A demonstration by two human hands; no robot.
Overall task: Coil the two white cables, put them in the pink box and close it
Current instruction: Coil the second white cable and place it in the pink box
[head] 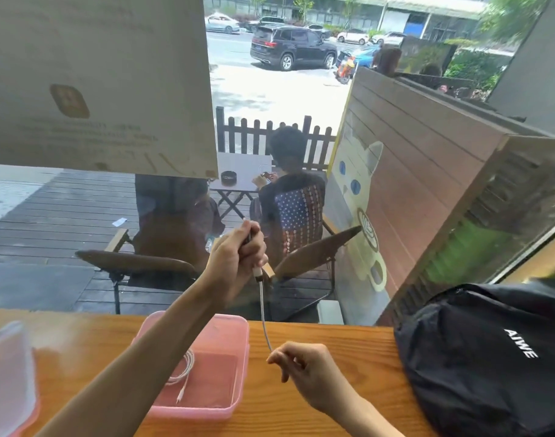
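Observation:
The open pink box (235, 373) stands on the wooden counter, partly behind my left forearm. One coiled white cable (183, 372) lies inside it, its plug end pointing toward me. My left hand (235, 260) is raised above the box, fist closed around one end of the second white cable (263, 313). That cable hangs down from the fist to my right hand (298, 362), which pinches it just right of the box. The rest of this cable is hidden in my hands.
The box's translucent lid (9, 376) lies at the left edge of the wooden counter (333, 342). A black backpack (490, 351) fills the right end. A window pane rises directly behind the counter, with chairs and a seated person outside.

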